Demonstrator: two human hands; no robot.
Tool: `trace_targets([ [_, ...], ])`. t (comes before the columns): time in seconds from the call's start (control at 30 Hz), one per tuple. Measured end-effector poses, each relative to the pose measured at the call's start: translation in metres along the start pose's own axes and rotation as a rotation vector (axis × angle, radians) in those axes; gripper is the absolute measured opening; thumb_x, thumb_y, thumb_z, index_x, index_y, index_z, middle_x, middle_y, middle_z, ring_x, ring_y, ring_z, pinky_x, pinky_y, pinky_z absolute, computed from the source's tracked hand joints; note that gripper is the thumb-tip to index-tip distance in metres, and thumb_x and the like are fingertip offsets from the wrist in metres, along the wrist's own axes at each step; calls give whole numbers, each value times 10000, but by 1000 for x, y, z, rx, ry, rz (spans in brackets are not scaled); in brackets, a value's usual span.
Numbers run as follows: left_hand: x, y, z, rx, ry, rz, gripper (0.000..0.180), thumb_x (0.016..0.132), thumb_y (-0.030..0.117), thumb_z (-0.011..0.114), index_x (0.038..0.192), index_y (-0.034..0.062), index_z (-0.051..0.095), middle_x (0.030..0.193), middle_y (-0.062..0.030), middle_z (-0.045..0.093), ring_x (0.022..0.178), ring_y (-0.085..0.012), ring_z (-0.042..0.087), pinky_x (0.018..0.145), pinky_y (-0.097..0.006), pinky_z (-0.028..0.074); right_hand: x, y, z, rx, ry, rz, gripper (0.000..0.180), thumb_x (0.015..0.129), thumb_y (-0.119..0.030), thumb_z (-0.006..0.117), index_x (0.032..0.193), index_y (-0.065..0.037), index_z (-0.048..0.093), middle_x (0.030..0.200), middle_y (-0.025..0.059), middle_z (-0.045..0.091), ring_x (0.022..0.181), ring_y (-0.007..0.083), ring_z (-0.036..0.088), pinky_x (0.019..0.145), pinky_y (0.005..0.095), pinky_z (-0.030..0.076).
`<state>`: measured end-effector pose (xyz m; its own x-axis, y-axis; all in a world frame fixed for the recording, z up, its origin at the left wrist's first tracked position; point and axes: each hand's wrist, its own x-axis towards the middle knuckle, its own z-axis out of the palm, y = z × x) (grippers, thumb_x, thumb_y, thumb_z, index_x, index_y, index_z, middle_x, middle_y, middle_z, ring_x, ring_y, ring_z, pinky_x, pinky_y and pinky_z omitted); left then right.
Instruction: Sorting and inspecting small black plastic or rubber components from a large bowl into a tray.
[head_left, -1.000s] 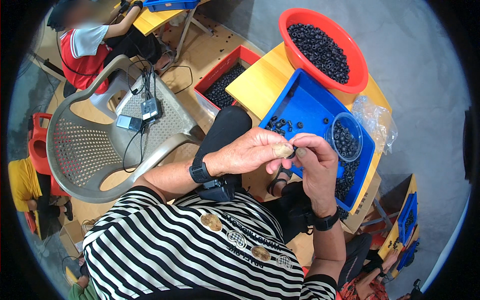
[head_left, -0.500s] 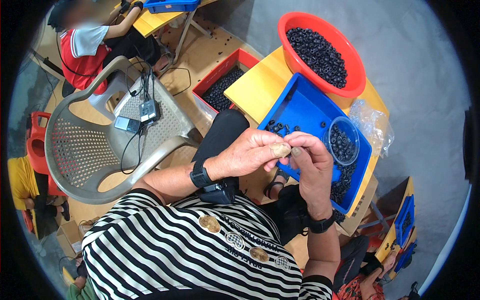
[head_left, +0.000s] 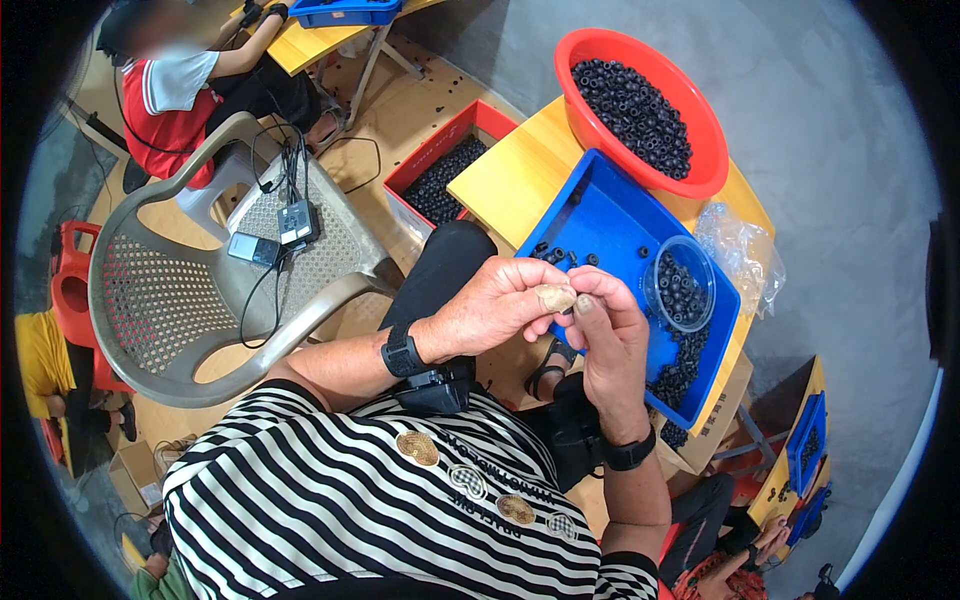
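Fingers (head_left: 556, 298) of your left hand (head_left: 500, 308) and right hand (head_left: 612, 335) were pinched together on a small dark part (head_left: 567, 311), its axis too hidden to tell, above the blue tray (head_left: 600, 215); a crumpled clear bag (head_left: 745, 255) lay at the bench (head_left: 500, 180) edge.

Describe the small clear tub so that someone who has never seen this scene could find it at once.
Start at the yellow table with the big red basin of black parts. Beside the basin lies a blue tray, and the clear round tub stands in it, just beyond the right hand. It is the only see-through container there, holding small black rings.
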<state>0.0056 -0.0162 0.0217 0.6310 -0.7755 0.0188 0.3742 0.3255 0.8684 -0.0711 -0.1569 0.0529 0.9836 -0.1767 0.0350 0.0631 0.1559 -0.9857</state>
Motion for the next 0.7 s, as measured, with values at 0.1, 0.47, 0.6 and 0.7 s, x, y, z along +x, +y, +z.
trace_targets([
  [0.1, 1, 2, -2, -35, -20, -16, 187, 935, 171, 523, 958, 6, 609, 760, -13, 597, 572, -36, 482, 529, -172, 415, 0, -5, -6, -265, -36, -110, 219, 860, -64, 599, 1075, -28, 570, 1072, 57, 554, 796, 75, 557, 629, 195, 445],
  [0.47, 2, -1, -4, 9, -45, 9, 212, 933, 187, 534, 999, -2, 603, 828, -10, 610, 732, -52, 556, 652, -193, 461, 6, -17, -7, -1415, -119, -714, 506, 678, -243, 756, 1109, -66, 559, 1018, 84, 582, 768, 218, 599, 596, 308, 480],
  [0.6, 3, 2, -7, 143, -63, 24, 236, 935, 206, 533, 1035, 4, 606, 861, -6, 626, 752, -52, 577, 679, -198, 465, 5, -13, -6, -1386, -60, -715, 437, 699, -223, 742, 1073, -61, 583, 958, 75, 603, 723, 212, 608, 597, 298, 485],
  [0.7, 1, 12, -9, 53, -109, -74, 255, 938, 232, 529, 1047, 17, 611, 856, -3, 633, 735, -55, 589, 649, -190, 463, 7, -14, -8, -1321, -30, -729, 398, 715, -215, 733, 1048, -49, 592, 916, 84, 619, 707, 216, 616, 595, 297, 490],
])
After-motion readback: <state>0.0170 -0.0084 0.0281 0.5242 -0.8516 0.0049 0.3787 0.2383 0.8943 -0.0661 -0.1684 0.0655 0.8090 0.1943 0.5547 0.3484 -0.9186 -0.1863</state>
